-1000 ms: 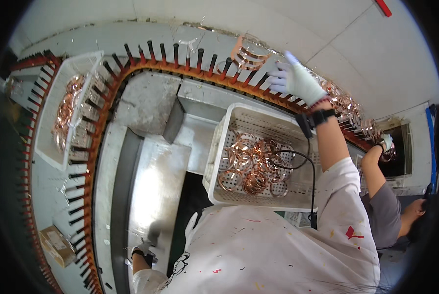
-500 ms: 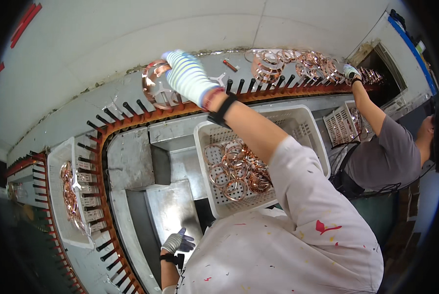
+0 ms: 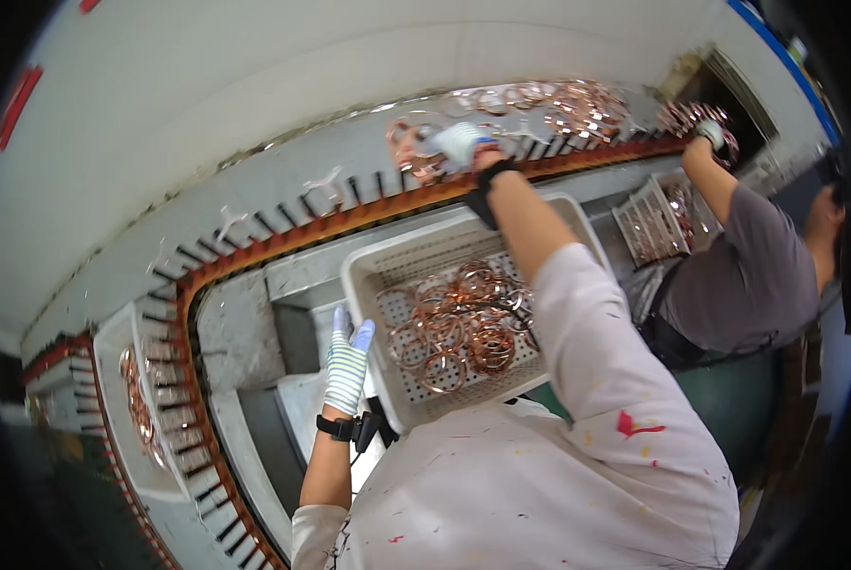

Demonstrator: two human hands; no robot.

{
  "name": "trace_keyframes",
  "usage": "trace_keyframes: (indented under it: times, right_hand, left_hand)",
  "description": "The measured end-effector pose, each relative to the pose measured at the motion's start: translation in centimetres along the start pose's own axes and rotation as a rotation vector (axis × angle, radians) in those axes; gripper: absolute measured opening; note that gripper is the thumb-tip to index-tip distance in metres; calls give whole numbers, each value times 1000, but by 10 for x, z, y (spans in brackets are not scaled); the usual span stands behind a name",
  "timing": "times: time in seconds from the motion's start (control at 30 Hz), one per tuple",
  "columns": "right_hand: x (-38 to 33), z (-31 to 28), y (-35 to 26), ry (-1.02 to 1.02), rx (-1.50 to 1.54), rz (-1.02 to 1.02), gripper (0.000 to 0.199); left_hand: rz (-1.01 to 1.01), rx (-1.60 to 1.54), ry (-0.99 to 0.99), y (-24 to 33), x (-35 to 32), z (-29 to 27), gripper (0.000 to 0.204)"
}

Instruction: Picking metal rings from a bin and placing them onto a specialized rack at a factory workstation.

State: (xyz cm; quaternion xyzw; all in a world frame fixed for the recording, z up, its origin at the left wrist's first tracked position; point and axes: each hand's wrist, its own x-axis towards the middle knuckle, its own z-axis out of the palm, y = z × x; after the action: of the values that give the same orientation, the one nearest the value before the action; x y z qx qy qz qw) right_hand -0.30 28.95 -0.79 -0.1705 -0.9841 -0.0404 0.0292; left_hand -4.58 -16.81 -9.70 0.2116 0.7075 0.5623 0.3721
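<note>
My right hand [image 3: 459, 145], in a striped glove, reaches to the far side above the conveyor. It is closed on shiny copper-coloured rings [image 3: 406, 150], which hang to its left; motion blurs them, so I cannot tell how many. Nearer to me, my left hand [image 3: 345, 369] holds nothing, its gloved fingers stretched out beside the left wall of a white plastic crate [image 3: 357, 306]. Inside that crate lies a loose heap of copper-coloured rings [image 3: 447, 332].
An orange conveyor [image 3: 330, 226] with upright black pegs curves around the bench. More rings [image 3: 587, 106] lie on the far ledge. A co-worker [image 3: 729, 275] at right reaches toward rings by a wall opening. Another white crate [image 3: 112, 380] stands at left, a smaller one [image 3: 644, 228] at right.
My right hand has moved to the right along the conveyor with the rings. The left hand has risen from low down to beside the crate. The whole view has shifted a little.
</note>
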Motion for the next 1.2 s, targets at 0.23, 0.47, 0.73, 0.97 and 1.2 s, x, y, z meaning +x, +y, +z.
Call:
trace_keyframes:
  times: [0.23, 0.47, 0.73, 0.97, 1.2]
  right_hand:
    - [-26, -108, -88, 452, 254, 177, 25]
    - [-116, -103, 126, 1013, 770, 571, 28]
    - [-88, -49, 240, -244, 650, 700, 24]
    - [-67, -41, 156, -26, 107, 581, 37]
    - [-167, -96, 219, 892, 365, 546, 36]
  left_hand:
    - [154, 491, 258, -16, 22, 11, 64]
    - [62, 600, 327, -12, 27, 26, 60]
    - [80, 551, 312, -16, 21, 26, 57]
    - [22, 566, 361, -9, 20, 28, 56]
    - [18, 508, 347, -2, 26, 32, 56]
